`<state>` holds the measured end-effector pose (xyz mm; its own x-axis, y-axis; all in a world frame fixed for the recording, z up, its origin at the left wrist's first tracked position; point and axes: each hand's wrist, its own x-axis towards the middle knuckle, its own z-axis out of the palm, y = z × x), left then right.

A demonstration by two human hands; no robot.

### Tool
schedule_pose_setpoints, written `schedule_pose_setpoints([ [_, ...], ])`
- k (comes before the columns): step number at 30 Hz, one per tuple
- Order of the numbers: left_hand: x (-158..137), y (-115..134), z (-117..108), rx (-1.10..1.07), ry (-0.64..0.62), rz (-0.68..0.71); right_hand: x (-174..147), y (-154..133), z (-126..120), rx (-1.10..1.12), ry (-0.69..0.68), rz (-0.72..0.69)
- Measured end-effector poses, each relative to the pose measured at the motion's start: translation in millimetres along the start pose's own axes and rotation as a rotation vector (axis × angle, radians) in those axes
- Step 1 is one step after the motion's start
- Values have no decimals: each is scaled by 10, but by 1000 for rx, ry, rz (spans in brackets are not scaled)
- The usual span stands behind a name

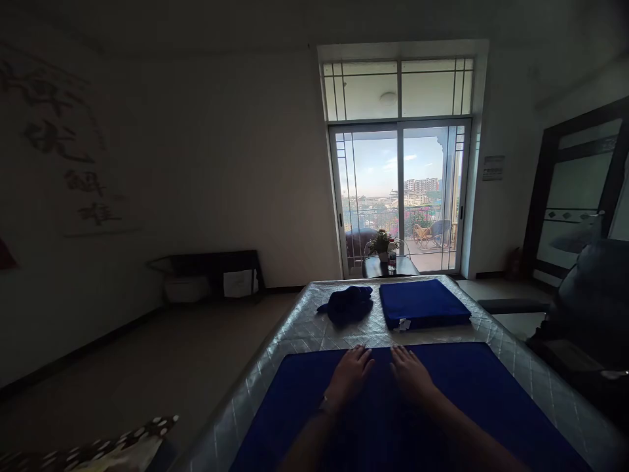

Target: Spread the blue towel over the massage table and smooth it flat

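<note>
A dark blue cloth [462, 393] lies spread flat on a table with a silvery quilted cover [299, 328]. On the cloth, near its far edge, my left hand [352, 370] rests palm down with fingers stretched forward. My right hand [409, 368] lies flat beside it, a short gap to the right. Neither hand grips anything. Beyond them, a crumpled dark blue cloth [348, 305] sits to the left. To its right is a neatly folded blue cloth [425, 301] with a small white tag at its near edge.
Past the table's far end stands a small dark table [376, 267] with a potted plant [381, 244] and a bottle [392, 254]. Behind it are sliding glass doors [400, 190]. A dark chair [590, 308] is at the right, a low bench [213, 272] against the left wall.
</note>
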<state>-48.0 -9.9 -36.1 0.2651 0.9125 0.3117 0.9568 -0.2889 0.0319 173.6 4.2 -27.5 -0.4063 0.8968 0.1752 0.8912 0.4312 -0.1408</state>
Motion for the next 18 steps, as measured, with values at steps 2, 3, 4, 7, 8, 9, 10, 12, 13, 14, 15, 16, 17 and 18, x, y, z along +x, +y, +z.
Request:
schedule_pose_setpoints([
  [2, 55, 134, 105, -1, 10, 53, 99, -302, 112, 98, -34, -69],
  [3, 61, 156, 141, 6, 16, 73, 129, -394, 146, 139, -46, -82],
  [4, 57, 154, 165, 16, 20, 88, 147, -447, 164, 169, -55, -86],
  [7, 20, 68, 172, 55, 10, 47, 149, -426, 143, 192, -79, -80],
  [8, 5, 25, 157, 62, 0, 15, 139, -375, 121, 191, -89, -78],
  [9, -11, -24, 138, 62, -10, -19, 125, -309, 96, 188, -98, -71],
  [10, -30, -81, 115, 62, -20, -53, 109, -228, 72, 185, -106, -55],
  [12, -84, -225, 66, 71, -45, -101, 71, -16, 30, 170, -118, -4],
  [13, -123, -318, 42, 83, -62, -122, 47, 117, 13, 158, -121, 24],
  [14, -171, -424, 21, 94, -80, -146, 20, 267, -4, 141, -123, 52],
  [15, -228, -545, 3, 108, -94, -166, -11, 435, -20, 120, -122, 80],
  [16, -292, -677, -13, 126, -105, -181, -48, 616, -39, 95, -116, 110],
  [17, -361, -818, -26, 145, -113, -193, -90, 806, -62, 68, -109, 144],
  [18, -433, -963, -36, 167, -123, -204, -138, 1001, -90, 44, -100, 181],
])
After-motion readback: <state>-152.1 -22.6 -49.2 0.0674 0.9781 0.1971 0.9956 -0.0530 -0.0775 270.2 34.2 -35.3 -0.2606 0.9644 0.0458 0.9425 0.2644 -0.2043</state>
